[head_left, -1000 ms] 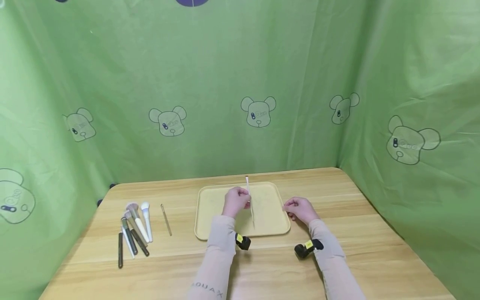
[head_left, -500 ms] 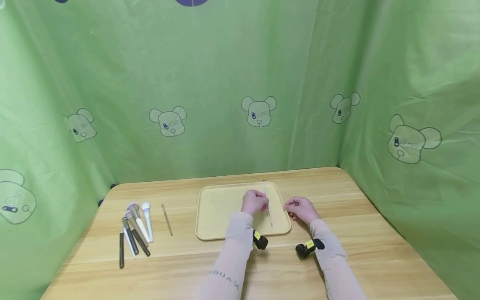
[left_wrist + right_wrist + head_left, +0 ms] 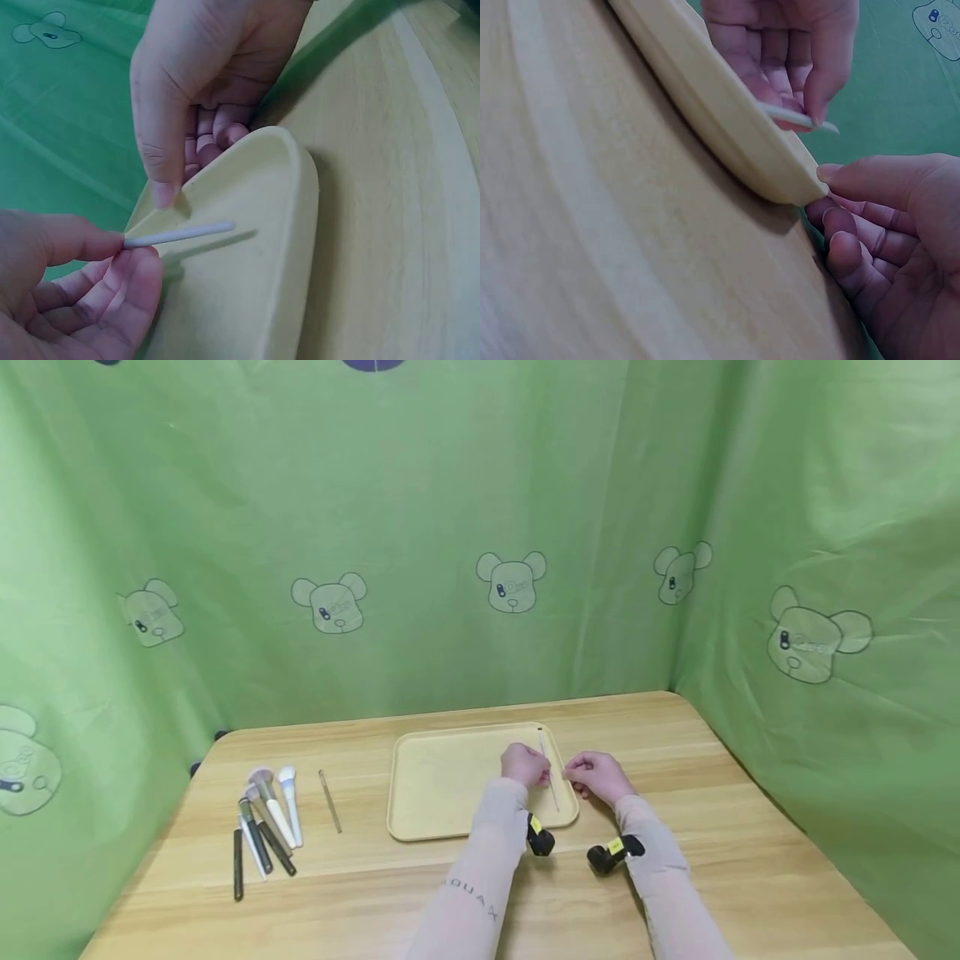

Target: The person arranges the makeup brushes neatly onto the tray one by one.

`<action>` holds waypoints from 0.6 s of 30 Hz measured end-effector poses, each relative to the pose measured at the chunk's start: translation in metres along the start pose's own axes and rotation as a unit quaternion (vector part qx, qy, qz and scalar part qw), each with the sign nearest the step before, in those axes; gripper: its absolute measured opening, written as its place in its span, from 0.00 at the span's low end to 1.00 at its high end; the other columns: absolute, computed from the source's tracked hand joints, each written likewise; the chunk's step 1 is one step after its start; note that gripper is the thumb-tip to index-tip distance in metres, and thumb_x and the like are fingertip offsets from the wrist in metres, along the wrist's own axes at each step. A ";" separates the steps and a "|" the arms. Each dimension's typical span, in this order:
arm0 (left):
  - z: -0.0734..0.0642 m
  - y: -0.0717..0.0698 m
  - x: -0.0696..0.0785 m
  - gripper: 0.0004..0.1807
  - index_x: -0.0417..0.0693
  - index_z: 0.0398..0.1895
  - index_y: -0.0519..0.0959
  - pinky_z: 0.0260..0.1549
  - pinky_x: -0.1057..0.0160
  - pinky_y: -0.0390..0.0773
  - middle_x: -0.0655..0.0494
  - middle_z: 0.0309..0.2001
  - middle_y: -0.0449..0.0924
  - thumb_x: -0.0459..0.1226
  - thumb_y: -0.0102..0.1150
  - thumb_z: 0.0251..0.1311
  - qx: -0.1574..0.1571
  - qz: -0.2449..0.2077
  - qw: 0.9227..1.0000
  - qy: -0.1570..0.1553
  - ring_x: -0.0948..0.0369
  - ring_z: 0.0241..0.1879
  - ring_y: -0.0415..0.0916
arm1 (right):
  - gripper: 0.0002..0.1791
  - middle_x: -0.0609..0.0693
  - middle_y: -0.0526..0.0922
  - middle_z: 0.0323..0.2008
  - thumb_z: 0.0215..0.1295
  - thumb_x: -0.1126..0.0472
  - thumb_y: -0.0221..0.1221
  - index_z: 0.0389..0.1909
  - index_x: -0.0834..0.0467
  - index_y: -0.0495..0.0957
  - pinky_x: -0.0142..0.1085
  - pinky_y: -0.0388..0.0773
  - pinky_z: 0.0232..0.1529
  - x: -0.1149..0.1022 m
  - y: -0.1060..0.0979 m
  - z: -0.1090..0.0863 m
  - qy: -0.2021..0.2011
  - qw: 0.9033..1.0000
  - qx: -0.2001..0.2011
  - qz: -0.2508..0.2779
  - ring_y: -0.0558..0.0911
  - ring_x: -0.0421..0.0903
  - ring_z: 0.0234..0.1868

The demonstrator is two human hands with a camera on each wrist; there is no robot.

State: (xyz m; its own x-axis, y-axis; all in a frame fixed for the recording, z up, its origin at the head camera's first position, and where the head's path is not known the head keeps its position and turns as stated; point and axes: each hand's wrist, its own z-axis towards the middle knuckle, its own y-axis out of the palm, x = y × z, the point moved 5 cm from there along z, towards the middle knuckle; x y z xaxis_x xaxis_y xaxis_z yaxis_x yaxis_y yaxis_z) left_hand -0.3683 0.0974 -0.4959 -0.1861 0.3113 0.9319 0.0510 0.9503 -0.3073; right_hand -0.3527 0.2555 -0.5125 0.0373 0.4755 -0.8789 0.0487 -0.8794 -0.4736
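Above the right side of the beige tray [image 3: 450, 785], my left hand [image 3: 525, 766] pinches a slim makeup brush [image 3: 554, 792] between thumb and fingers. The brush has a thin white handle and a small dark tip that points to the tray's far edge. In the left wrist view the handle end [image 3: 184, 235] hangs over the tray floor and casts a shadow on it. My right hand [image 3: 600, 774] grips the tray's right rim; the right wrist view has its thumb [image 3: 855, 180] on top of the rim and curled fingers below.
Left of the tray lies a loose pile of makeup brushes [image 3: 270, 818], with white and dark handles. A single thin brush [image 3: 330, 802] lies between the pile and the tray on the wooden table [image 3: 360, 902]. Green curtains [image 3: 420, 652] stand behind and at both sides.
My left hand has carried the slim brush rightward across the tray and lowered it close to the right rim. The right hand stays at that rim.
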 end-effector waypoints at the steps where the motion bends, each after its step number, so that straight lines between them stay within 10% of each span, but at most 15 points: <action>1: 0.000 0.000 0.000 0.03 0.36 0.24 0.83 0.15 0.70 0.78 0.47 0.17 0.82 0.25 0.62 0.50 0.004 0.006 1.000 -0.002 0.63 0.12 0.73 | 0.12 0.48 0.80 0.20 0.59 0.63 0.65 0.38 0.69 0.78 0.30 0.76 0.23 0.000 0.001 0.000 -0.003 1.000 -0.002 -0.001 0.75 0.39 0.22; 18: 0.008 0.004 0.004 0.03 0.39 0.19 0.81 0.07 0.73 0.67 0.48 0.18 0.84 0.27 0.61 0.46 0.015 0.111 0.993 -0.034 0.63 0.10 0.74 | 0.11 0.50 0.80 0.22 0.60 0.64 0.64 0.39 0.69 0.78 0.29 0.76 0.23 -0.002 0.002 -0.002 -0.003 1.000 -0.002 -0.006 0.75 0.40 0.22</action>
State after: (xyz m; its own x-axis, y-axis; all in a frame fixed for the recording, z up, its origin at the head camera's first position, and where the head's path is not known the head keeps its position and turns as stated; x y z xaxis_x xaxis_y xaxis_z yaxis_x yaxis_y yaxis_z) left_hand -0.3769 0.1030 -0.4946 -0.2390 0.5101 0.8262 0.0687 0.8576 -0.5097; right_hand -0.3509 0.2532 -0.5116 0.0311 0.4862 -0.8733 0.0536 -0.8733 -0.4842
